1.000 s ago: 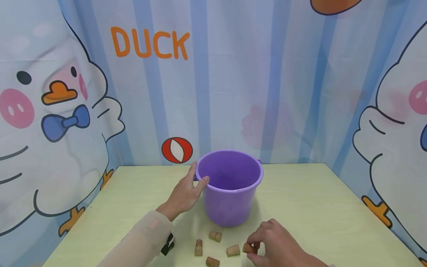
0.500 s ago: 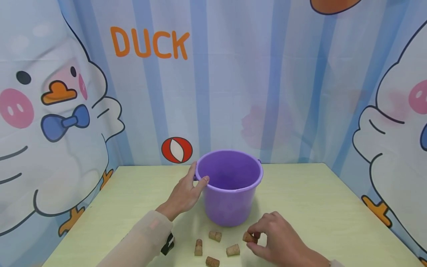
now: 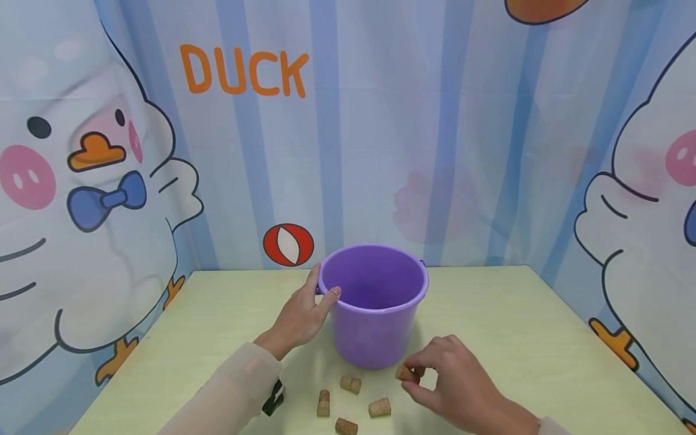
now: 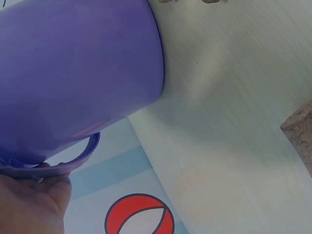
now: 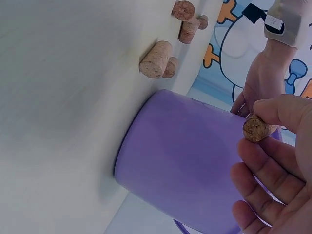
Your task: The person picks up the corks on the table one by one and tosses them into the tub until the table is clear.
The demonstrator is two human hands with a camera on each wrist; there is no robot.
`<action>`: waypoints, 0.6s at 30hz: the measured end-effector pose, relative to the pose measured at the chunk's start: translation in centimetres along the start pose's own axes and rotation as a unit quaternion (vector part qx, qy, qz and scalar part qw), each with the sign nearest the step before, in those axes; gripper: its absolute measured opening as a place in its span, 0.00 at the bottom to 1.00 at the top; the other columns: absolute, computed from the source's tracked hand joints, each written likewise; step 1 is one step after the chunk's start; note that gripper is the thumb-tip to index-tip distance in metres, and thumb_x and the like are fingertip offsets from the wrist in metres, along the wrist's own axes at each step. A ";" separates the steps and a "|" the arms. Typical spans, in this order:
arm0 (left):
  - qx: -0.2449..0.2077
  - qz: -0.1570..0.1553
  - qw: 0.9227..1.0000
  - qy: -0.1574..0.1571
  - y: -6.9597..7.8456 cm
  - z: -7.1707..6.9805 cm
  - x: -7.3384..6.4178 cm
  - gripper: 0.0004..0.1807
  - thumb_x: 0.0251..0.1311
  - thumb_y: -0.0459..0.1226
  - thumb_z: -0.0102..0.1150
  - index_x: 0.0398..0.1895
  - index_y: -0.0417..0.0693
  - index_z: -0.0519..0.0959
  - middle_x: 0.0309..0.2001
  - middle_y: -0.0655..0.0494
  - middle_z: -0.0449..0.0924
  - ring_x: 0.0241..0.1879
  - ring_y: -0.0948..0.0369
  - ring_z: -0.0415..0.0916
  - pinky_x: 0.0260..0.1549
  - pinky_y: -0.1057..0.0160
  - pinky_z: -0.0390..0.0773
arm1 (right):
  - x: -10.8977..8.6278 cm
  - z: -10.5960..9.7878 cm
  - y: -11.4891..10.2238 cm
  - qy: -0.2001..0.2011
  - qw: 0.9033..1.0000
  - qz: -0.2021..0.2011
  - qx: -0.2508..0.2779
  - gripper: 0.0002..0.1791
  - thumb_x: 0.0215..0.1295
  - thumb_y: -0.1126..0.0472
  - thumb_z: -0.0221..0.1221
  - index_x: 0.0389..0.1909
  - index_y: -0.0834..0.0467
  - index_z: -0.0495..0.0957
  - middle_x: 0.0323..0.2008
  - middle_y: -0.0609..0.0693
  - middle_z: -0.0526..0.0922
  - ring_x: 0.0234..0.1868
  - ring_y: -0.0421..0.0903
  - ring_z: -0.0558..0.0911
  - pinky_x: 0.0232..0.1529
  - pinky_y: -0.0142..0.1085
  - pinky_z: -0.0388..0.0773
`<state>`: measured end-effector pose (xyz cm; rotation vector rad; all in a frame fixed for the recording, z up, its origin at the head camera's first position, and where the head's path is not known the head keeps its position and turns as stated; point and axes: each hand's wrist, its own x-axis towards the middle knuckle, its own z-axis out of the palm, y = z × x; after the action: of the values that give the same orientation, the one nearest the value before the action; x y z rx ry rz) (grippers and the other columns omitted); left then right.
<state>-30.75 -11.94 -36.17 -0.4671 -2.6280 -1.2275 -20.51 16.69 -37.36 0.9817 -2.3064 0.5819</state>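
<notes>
A purple bucket [image 3: 372,338] stands upright on the pale table. My left hand [image 3: 299,317] grips its left rim, thumb over the edge; the left wrist view shows those fingers at the bucket's handle [image 4: 73,163]. Between thumb and fingertips my right hand [image 3: 462,380] pinches a cork [image 3: 406,373], just right of the bucket's base and raised off the table. Its round end faces the camera in the right wrist view, where the same cork [image 5: 256,128] overlaps the bucket's side. The part of the bucket's inside that shows holds nothing; its floor is hidden.
Several corks lie in front of the bucket: one cork [image 3: 350,385] nearest it, another cork [image 3: 380,408] to the right, a two-toned cork [image 3: 324,403] to the left, and a darker cork [image 3: 346,426] at the front. A duck-printed curtain [image 3: 370,151] hangs behind the table [image 3: 489,314].
My right hand has lifted the cork off the table and carried it up and forward, toward the bucket. The left hand, the bucket and the other corks have not moved.
</notes>
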 end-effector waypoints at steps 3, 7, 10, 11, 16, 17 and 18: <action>0.000 0.000 1.000 0.000 0.0 0.0 0.0 0.46 0.75 0.57 0.46 0.84 0.46 0.41 0.72 0.44 0.68 0.71 0.47 0.67 0.66 0.37 0.68 | 0.2 -0.1 0.0 0.018 1.000 -0.009 -0.010 0.15 0.47 0.61 0.78 0.26 0.37 0.83 0.27 0.24 0.77 0.31 0.26 0.72 0.37 0.33 0.71; -0.001 0.001 1.000 -0.001 0.1 0.0 0.0 0.46 0.75 0.57 0.46 0.84 0.46 0.41 0.72 0.43 0.68 0.71 0.47 0.67 0.66 0.37 0.68 | 0.5 -0.3 0.0 0.027 0.999 -0.009 -0.015 0.15 0.47 0.61 0.78 0.26 0.38 0.83 0.26 0.24 0.78 0.31 0.27 0.72 0.37 0.34 0.71; -0.002 0.002 1.000 -0.001 0.1 -0.1 -0.1 0.46 0.75 0.57 0.46 0.84 0.45 0.41 0.72 0.43 0.68 0.71 0.47 0.67 0.66 0.37 0.68 | 0.6 -0.4 0.0 0.029 0.999 -0.003 -0.017 0.14 0.47 0.61 0.78 0.26 0.39 0.84 0.26 0.25 0.78 0.31 0.27 0.72 0.38 0.34 0.71; -0.002 0.002 1.000 -0.001 0.1 -0.1 -0.1 0.46 0.75 0.57 0.46 0.84 0.45 0.41 0.72 0.43 0.68 0.71 0.47 0.67 0.66 0.37 0.68 | 0.7 -0.5 -0.1 0.029 0.999 0.000 -0.018 0.14 0.48 0.61 0.78 0.27 0.39 0.84 0.26 0.25 0.78 0.31 0.27 0.72 0.38 0.35 0.71; -0.001 0.000 1.000 -0.001 0.1 -0.1 -0.1 0.46 0.75 0.57 0.46 0.84 0.45 0.41 0.72 0.43 0.69 0.71 0.47 0.67 0.66 0.37 0.68 | 1.0 -0.7 -0.2 0.029 0.999 0.013 -0.021 0.12 0.48 0.60 0.78 0.28 0.41 0.86 0.26 0.25 0.78 0.31 0.27 0.72 0.39 0.36 0.72; 0.000 0.000 1.000 -0.001 0.1 -0.1 -0.1 0.46 0.75 0.57 0.46 0.84 0.46 0.41 0.72 0.43 0.69 0.71 0.47 0.67 0.66 0.37 0.68 | 1.1 -0.8 -0.2 0.029 0.999 0.016 -0.021 0.12 0.47 0.60 0.78 0.28 0.41 0.86 0.26 0.25 0.78 0.31 0.27 0.72 0.39 0.36 0.72; 0.000 0.000 1.000 -0.001 0.1 -0.1 -0.1 0.46 0.75 0.57 0.46 0.84 0.46 0.41 0.72 0.43 0.69 0.71 0.47 0.67 0.65 0.37 0.68 | 1.2 -0.9 -0.3 0.030 0.999 0.019 -0.022 0.12 0.47 0.60 0.79 0.28 0.42 0.86 0.26 0.26 0.78 0.31 0.27 0.72 0.39 0.36 0.72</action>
<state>-30.58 -11.94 -36.04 -0.4683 -2.6305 -1.2271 -20.68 16.41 -35.93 0.8911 -2.2799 0.5665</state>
